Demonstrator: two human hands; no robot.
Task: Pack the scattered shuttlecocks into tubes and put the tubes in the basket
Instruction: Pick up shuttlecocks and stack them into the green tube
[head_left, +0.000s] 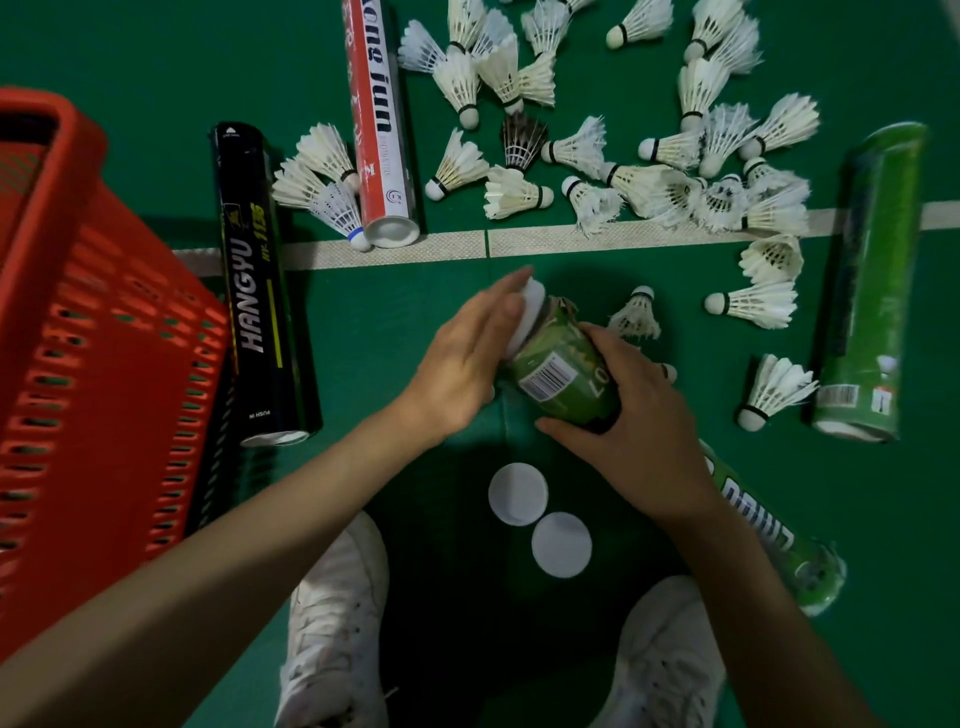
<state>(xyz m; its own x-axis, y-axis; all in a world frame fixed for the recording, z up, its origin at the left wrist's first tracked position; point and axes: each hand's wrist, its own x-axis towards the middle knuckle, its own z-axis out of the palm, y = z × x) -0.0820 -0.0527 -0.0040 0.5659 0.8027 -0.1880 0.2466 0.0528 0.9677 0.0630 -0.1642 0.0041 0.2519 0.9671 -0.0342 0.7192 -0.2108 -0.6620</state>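
Note:
A green tube (558, 371) stands tilted on the floor at centre, a white cap (530, 317) on its top end. My right hand (631, 415) grips the tube's side. My left hand (467, 358) presses on the cap with straight fingers. Several white shuttlecocks (649, 187) lie scattered across the floor beyond the white line, a few (753, 304) nearer on the right. The red basket (88, 332) stands at the left.
A black tube (260, 291) lies beside the basket, a red-and-white tube (382, 119) beyond it, a green tube (867, 291) at the right and another green tube (769, 530) under my right forearm. Two loose white caps (537, 517) lie between my white shoes (337, 623).

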